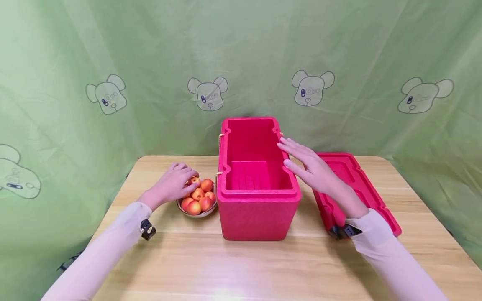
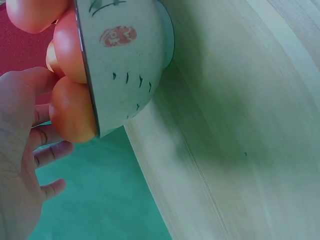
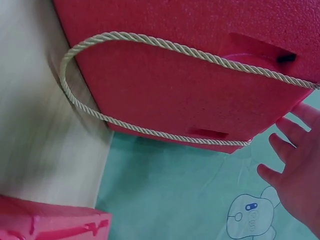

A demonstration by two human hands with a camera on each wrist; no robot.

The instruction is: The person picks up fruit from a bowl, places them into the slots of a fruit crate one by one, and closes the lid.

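At the left side of the tall open-topped red foam box (image 1: 260, 215), the left hand (image 1: 169, 186) comes over a white ceramic bowl with a dark rim (image 2: 120, 90), fingers and thumb curled about one smooth round orange-red fruit (image 2: 72, 112) at the bowl's edge; firmness of hold, cannot tell. More fruit is heaped above the rim, so lifting one piece could, in my judgement, unseat its neighbours and send them over the pale wooden table (image 1: 180, 259); likely cause: pieces leaning on one another above the wall. A low wrist might also tip the bowl, just beside the box. Right hand (image 1: 312, 167), fingers extended and grasping nothing, rests at the box's right rim; a hard push there could shift the box toward the bowl. In the way: the box's left wall, between bowl and cavity. Around: flat red foam lid (image 1: 361, 188) to the right, partly beneath the right wrist; twisted beige cord (image 3: 170, 46) looped along the box's side; green cloth (image 1: 248, 46) with animal-head drawings behind
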